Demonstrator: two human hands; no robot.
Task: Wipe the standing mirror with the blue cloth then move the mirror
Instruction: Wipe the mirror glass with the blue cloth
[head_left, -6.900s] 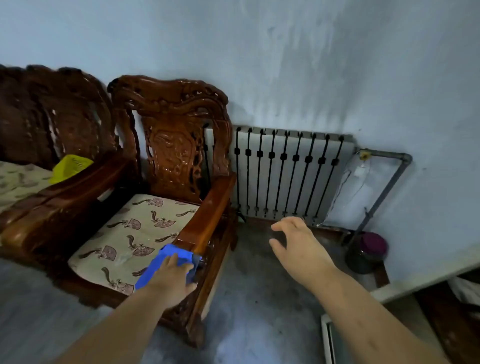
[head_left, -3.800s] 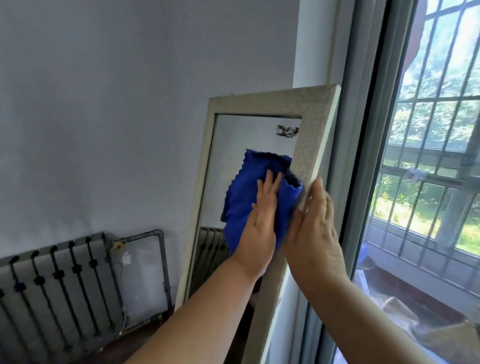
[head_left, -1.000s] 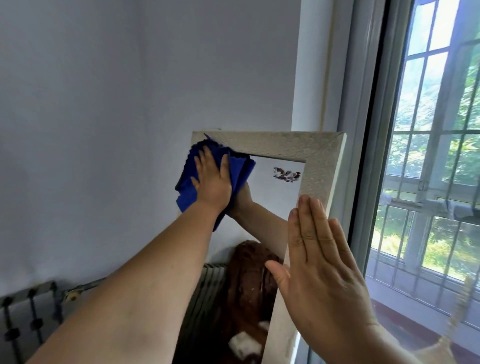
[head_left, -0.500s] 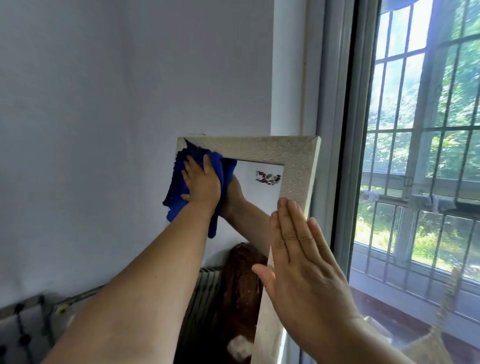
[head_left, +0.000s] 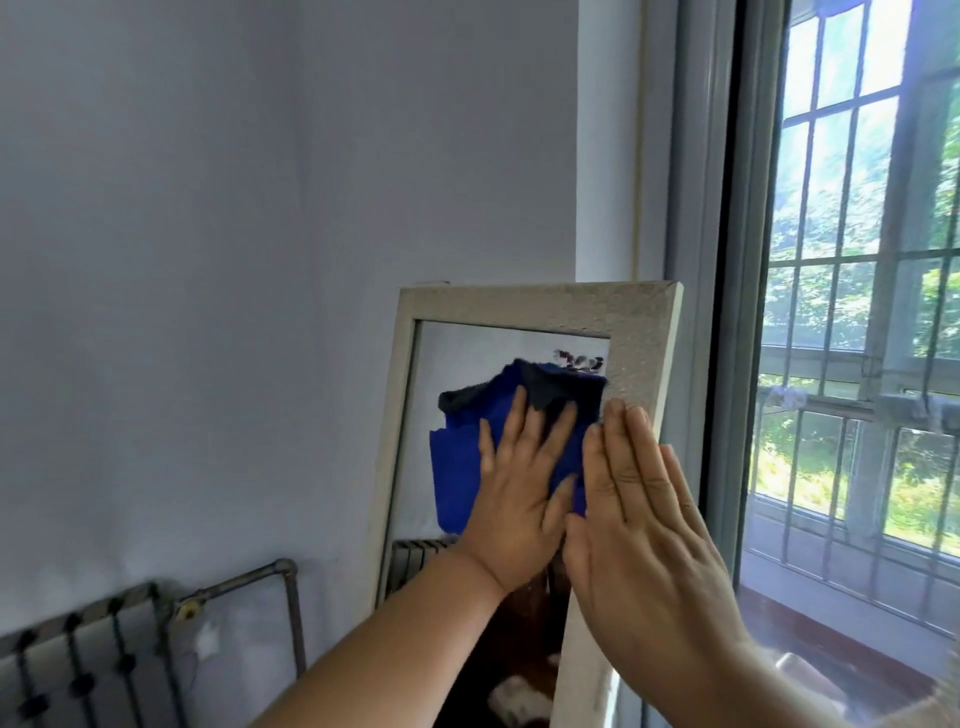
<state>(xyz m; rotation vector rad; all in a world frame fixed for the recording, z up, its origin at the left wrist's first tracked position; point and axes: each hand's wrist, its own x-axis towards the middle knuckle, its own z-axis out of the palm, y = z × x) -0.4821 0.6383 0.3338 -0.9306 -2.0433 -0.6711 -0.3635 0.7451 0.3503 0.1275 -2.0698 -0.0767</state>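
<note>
The lower part of the standing mirror (head_left: 524, 312) is cut off by the bottom of the view and hidden behind both forearms, so its foot and what it stands on cannot be seen. Its long axis runs up and down, the top leaning slightly back toward the wall (head_left: 208, 260), with the glass facing the person. It stands in the room corner, just beside the window frame (head_left: 701, 260). 1 blue cloth (head_left: 457, 467) lies flat on the upper right of the glass, part of it covered by the left hand (head_left: 519, 493), and its dark upper edge blends with its own reflection. The left hand is spread wide, fingers pressing the cloth against the glass. The right hand (head_left: 639, 519) is open and flat, fingers together, against the mirror's right frame edge, holding nothing. 1 small dark mark (head_left: 579, 359) sits near the glass's top right corner; what it is cannot be made out. 1 radiator (head_left: 78, 670) is cut off at the lower left, with 1 pipe (head_left: 291, 608) beside it.
</note>
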